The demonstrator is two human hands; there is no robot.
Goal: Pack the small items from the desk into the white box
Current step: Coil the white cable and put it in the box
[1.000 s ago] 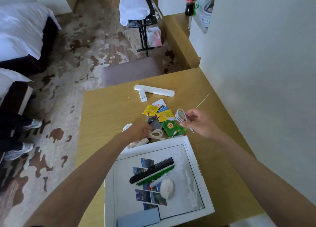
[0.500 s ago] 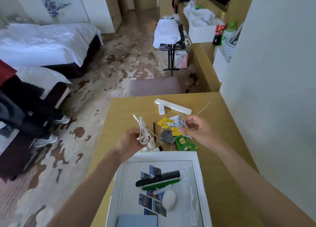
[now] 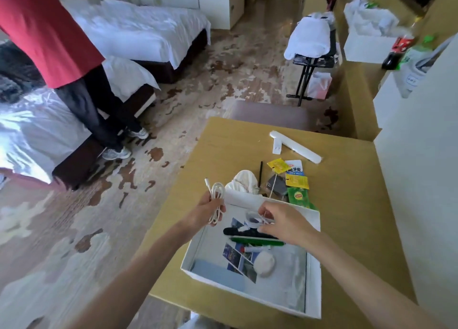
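The white box (image 3: 312, 291) sits open on the wooden desk (image 3: 347, 204) near its front edge. Inside lie a black comb (image 3: 238, 232), a green stick (image 3: 257, 242), a small marker, a white round pad (image 3: 264, 263) and photo cards (image 3: 235, 254). My left hand (image 3: 205, 211) grips a coiled white cable (image 3: 216, 195) at the box's far left corner. Over the box's far part, my right hand (image 3: 285, 223) pinches a second small white cable coil (image 3: 257, 219). Behind the box lie a white cloth item (image 3: 244, 181), a black stick, a dark pouch (image 3: 276, 183), yellow sachets (image 3: 278, 165) and a green tea bag (image 3: 300, 196).
A long white bar with a tag (image 3: 295, 146) lies at the desk's far side. A white wall (image 3: 421, 180) borders the desk on the right. A person in red top and dark trousers (image 3: 74, 81) stands by the beds on the left. A grey stool (image 3: 270, 115) stands beyond the desk.
Both hands moved toward me, each carrying its cable: the right hand from over the sachets to above the box, the left to the box's far left corner. The camera turned left, showing the person.
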